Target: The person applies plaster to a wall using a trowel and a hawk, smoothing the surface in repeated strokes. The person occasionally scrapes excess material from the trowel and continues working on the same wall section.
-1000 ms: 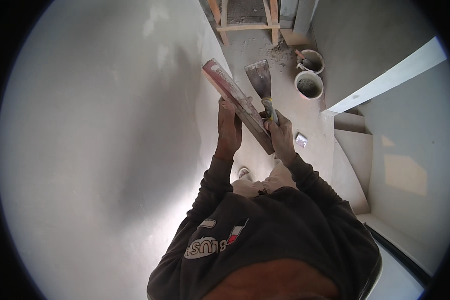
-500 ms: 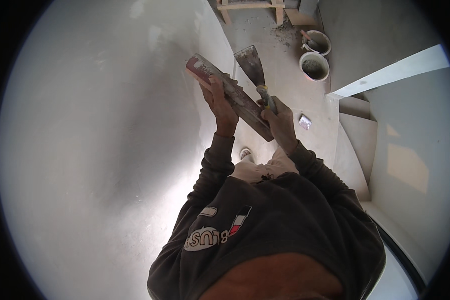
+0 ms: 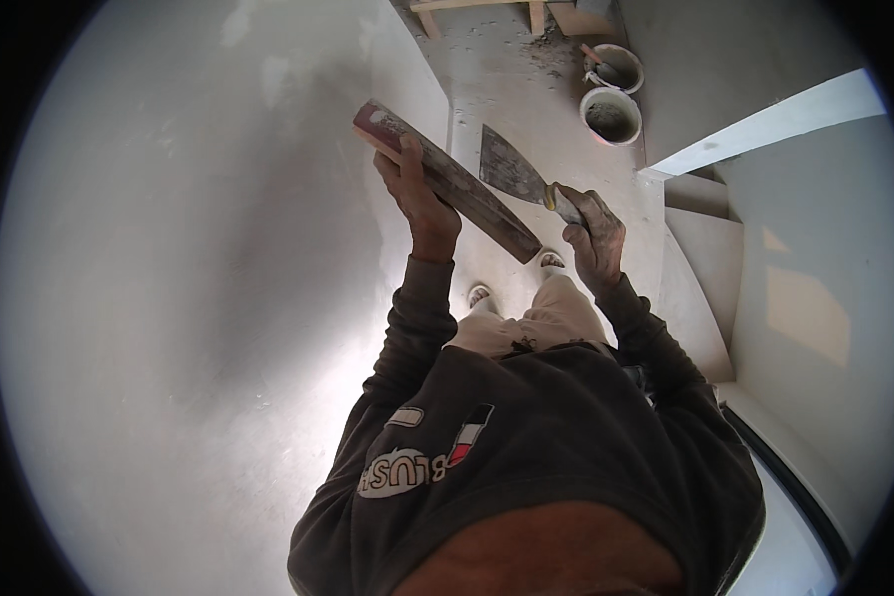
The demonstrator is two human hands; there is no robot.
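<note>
My left hand (image 3: 422, 214) grips a long, narrow plastering float (image 3: 467, 194) with a worn reddish end and pale smears, held diagonally with its lower end toward my right. My right hand (image 3: 596, 243) holds a putty knife (image 3: 512, 166) by its handle; its wide, stained blade points up-left, just right of the float and apart from it. Both tools are above the pale floor near my sandalled feet (image 3: 551, 259).
A smooth grey wall (image 3: 189, 228) fills the left. Ahead are two buckets (image 3: 609, 121) of grey material, one with a tool inside, and a wooden frame (image 3: 472, 6). On the right are pale steps (image 3: 700, 258) and a white edge (image 3: 765, 124).
My right hand has moved rightward with the putty knife, away from the float, and the blade now tilts further left. My left hand and the float have shifted slightly up and left.
</note>
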